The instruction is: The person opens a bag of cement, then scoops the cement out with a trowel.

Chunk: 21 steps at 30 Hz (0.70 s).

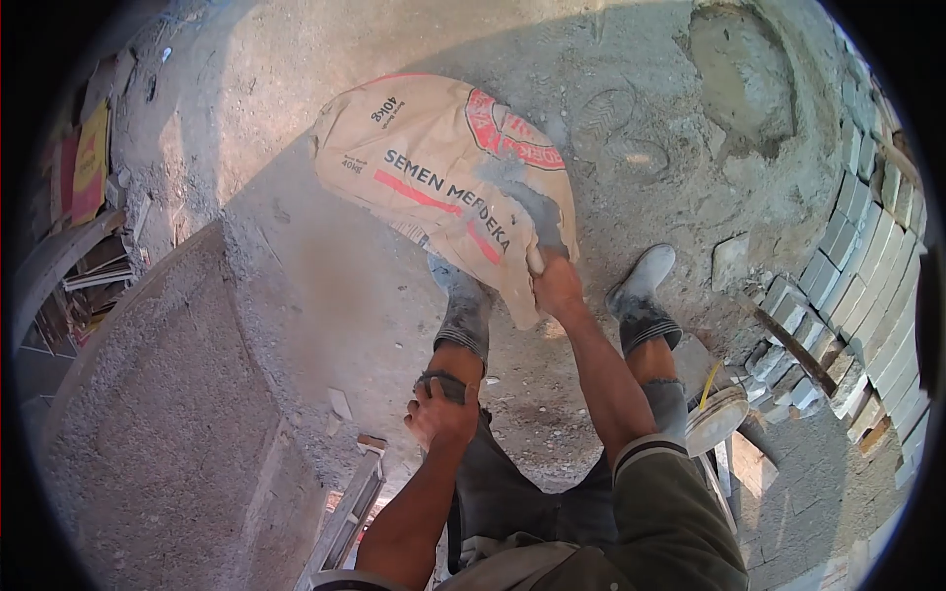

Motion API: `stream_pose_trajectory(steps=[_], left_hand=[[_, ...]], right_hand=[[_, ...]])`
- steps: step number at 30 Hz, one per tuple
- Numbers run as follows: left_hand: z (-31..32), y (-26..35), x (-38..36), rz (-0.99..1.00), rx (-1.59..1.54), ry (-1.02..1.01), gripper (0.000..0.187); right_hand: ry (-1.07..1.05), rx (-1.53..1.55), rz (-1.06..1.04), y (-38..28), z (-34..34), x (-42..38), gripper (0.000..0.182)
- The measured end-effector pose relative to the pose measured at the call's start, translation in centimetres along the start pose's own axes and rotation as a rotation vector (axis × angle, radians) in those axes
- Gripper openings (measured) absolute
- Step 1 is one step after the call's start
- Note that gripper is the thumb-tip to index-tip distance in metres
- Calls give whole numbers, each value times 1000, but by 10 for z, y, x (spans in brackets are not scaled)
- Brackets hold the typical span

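Observation:
A brown paper cement bag, printed "SEMEN MERDEKA" and "40kg", lies on the dusty ground in front of my boots. Grey powder marks its right side, where the paper looks torn. My right hand is closed at the bag's near right edge by the tear; a pale rounded bit shows beside the fingers, and I cannot make out whether it is a thumb or a handle. My left hand rests on my left knee with its fingers spread, holding nothing.
A low rough concrete edge runs along the left. Stacked grey blocks line the right, with a wooden stick against them. A round container stands behind my right boot. A wet hollow lies at the upper right.

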<state>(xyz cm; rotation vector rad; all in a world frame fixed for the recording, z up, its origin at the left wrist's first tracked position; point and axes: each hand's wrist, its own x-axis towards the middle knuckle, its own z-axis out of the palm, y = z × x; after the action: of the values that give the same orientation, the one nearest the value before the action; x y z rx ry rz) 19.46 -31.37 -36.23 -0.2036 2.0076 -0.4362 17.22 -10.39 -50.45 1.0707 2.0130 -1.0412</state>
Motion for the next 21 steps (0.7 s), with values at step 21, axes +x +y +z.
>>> stream_pose_trajectory(steps=[21], left_hand=[[10, 14, -14, 66, 18, 103, 72]], right_hand=[[-151, 508, -152, 93, -53, -103, 43]])
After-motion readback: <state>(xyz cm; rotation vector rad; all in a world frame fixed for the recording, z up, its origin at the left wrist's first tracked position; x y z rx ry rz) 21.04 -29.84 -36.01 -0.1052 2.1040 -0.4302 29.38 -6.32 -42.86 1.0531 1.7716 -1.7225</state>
